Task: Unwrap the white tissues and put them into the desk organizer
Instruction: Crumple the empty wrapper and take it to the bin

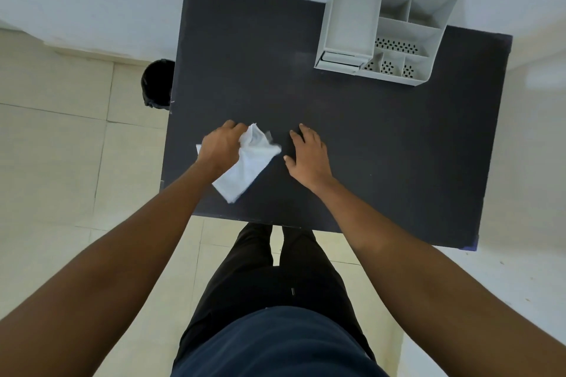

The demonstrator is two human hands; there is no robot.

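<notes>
Tissues (245,167): lay well short of the organizer (386,28), long axis diagonal; left hand (221,146) pinched their upper end. Right hand (307,157): fingers spread, just beside, empty.

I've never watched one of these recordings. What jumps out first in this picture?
Probably the white tissues, bright against the dark table, gripped near its front left by the left hand. The right hand rests open just beside them. At the table's far right corner stands a pale grey desk organizer, its compartments showing nothing inside.
</notes>
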